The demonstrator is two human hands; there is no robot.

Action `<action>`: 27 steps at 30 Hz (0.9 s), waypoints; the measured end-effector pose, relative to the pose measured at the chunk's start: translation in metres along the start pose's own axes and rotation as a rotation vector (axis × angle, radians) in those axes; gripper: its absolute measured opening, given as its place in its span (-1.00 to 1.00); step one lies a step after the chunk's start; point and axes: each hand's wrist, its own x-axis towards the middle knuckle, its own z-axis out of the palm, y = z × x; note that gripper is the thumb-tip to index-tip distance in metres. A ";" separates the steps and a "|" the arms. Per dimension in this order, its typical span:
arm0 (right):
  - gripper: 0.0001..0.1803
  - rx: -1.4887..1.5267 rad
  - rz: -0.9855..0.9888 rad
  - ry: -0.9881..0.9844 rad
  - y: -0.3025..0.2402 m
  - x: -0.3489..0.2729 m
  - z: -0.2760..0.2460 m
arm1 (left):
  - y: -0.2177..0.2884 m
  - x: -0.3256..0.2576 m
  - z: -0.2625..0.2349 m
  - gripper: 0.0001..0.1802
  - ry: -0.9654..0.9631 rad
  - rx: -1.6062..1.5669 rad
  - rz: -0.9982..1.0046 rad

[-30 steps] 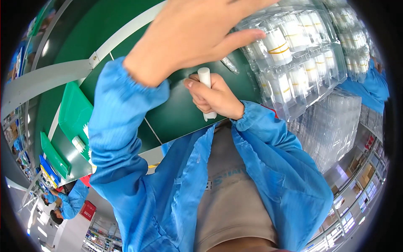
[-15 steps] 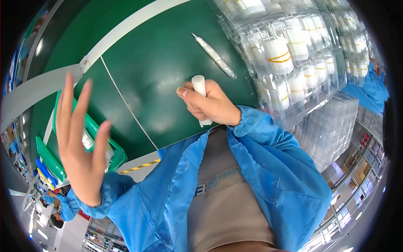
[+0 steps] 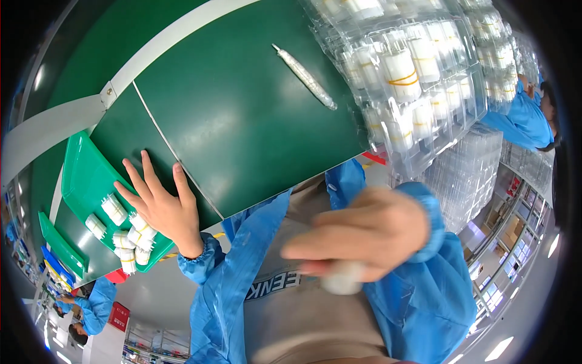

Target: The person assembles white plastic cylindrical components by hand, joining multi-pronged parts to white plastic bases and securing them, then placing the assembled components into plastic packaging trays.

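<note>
My left hand (image 3: 162,203) has its fingers spread over the green work surface (image 3: 236,109), beside a green plastic bin (image 3: 79,167). Several short white rolls with yellow bands (image 3: 113,208) lie in the bin, and the hand hides part of it. Close to my chest, past the table's near edge, my right hand (image 3: 379,233) is smeared by motion. Its fingers are closed on a white cylinder (image 3: 343,279), whose blurred end sticks out below them.
A thin silvery wrapped stick (image 3: 304,77) lies on the table. Clear plastic trays (image 3: 418,91) of banded white rolls are stacked at the right. A white curved rail (image 3: 136,60) crosses the left side. People in blue coats work at both edges.
My left hand has come down from the air onto the table beside the bin. My right hand has pulled back off the table toward my body with the white cylinder.
</note>
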 end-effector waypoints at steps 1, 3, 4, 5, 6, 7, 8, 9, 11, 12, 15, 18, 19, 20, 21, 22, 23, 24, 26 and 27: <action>-0.83 -0.095 0.051 -0.033 -0.009 -0.004 -0.022 | -0.002 0.000 -0.003 -0.42 0.007 -0.007 0.016; -0.84 -0.316 0.297 0.235 -0.013 -0.016 -0.046 | -0.004 0.001 -0.002 -0.43 -0.009 0.010 -0.001; -0.79 -0.511 0.516 0.275 -0.022 -0.009 -0.074 | -0.002 0.005 0.000 -0.43 -0.034 0.022 0.010; -0.75 -0.700 0.761 0.377 -0.018 -0.003 -0.088 | 0.000 0.005 -0.001 -0.43 -0.035 0.018 0.013; -0.71 -0.790 0.725 0.400 0.009 -0.017 -0.114 | 0.000 0.004 0.000 -0.44 -0.007 0.007 0.003; -0.70 -0.841 0.600 0.377 0.033 -0.027 -0.136 | 0.002 0.005 0.000 -0.44 0.019 -0.006 0.004; -0.70 -0.848 0.601 0.372 0.041 -0.023 -0.139 | 0.001 0.004 -0.001 -0.44 0.017 -0.013 0.001; -0.68 -0.751 0.670 0.312 0.045 -0.017 -0.140 | 0.001 0.004 -0.001 -0.46 0.034 -0.049 0.005; -0.67 -0.680 0.620 0.318 0.057 -0.015 -0.137 | 0.000 0.001 -0.003 -0.47 0.053 -0.088 -0.001; -0.67 -0.685 0.614 0.310 0.054 -0.015 -0.139 | -0.002 0.000 -0.003 -0.49 0.061 -0.108 0.002; -0.70 -0.820 0.789 0.246 0.043 -0.018 -0.137 | -0.003 0.000 -0.004 -0.53 0.077 -0.145 0.010; -0.71 -1.031 0.449 0.240 0.037 -0.020 -0.125 | -0.004 0.000 -0.005 -0.55 0.089 -0.171 0.021; -0.71 -0.958 0.635 0.304 0.033 -0.025 -0.123 | -0.005 -0.001 -0.005 -0.56 0.093 -0.182 0.026; -0.71 -0.877 0.821 0.369 0.030 -0.030 -0.122 | -0.005 0.000 -0.006 -0.56 0.092 -0.182 0.034; -0.71 -0.874 0.827 0.373 0.030 -0.038 -0.124 | -0.006 0.000 -0.008 -0.57 0.099 -0.220 0.035; -0.70 -0.819 0.700 0.483 0.032 -0.048 -0.126 | -0.007 0.000 -0.009 -0.57 0.106 -0.257 0.037; -0.69 -0.767 0.573 0.592 0.031 -0.052 -0.126 | -0.008 0.001 -0.009 -0.57 0.105 -0.260 0.045; -0.69 -0.769 0.579 0.598 0.027 -0.054 -0.123 | -0.008 0.002 -0.010 -0.59 0.131 -0.372 0.028; -0.75 -0.703 0.322 0.714 0.011 -0.055 -0.110 | -0.007 0.002 -0.017 -0.60 0.154 -0.477 0.013; -0.59 -0.521 0.231 0.752 0.004 -0.054 -0.101 | -0.004 0.000 -0.022 -0.63 0.163 -0.512 0.007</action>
